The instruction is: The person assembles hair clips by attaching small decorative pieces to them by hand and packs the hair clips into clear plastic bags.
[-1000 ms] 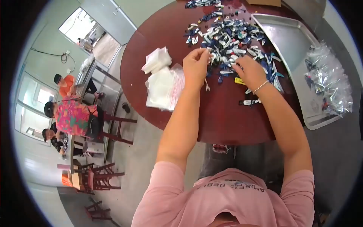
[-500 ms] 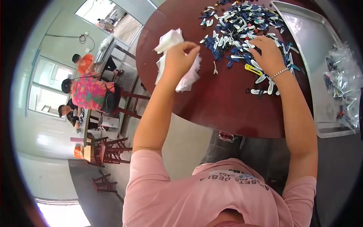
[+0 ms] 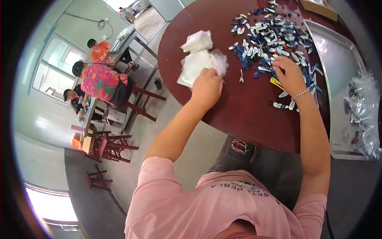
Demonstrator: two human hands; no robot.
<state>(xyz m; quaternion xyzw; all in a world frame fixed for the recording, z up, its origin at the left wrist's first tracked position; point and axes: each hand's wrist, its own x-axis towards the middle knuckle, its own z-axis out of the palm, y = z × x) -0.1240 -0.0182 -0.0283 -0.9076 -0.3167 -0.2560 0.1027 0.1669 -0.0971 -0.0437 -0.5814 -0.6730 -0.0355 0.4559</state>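
My left hand (image 3: 207, 89) is over the near edge of a stack of clear plastic bags (image 3: 195, 65), its fingers curled together. Whatever its fingertips may hold is hidden under the hand. My right hand (image 3: 289, 75), with a beaded bracelet at the wrist, reaches into the near side of a heap of hair clips (image 3: 258, 42), mostly white and dark blue. Its thumb and fingers are curved, with a gap between them, and the fingertips are at the clips. Beside that hand lies a yellow hair clip (image 3: 276, 83). A small pale forked piece (image 3: 241, 75) rests between my hands.
Right of the heap, a metal tray (image 3: 338, 145) holds filled clear bags (image 3: 362, 115). A cardboard box (image 3: 321, 10) stands at the far right of the round red table (image 3: 246, 119). Several people sit at another table on the left, near wooden stools (image 3: 115, 147).
My left hand has come down from above the bags to their near edge, its fingers now curled. My right hand stays at the clips, thumb and fingers closer together. The view has shifted.
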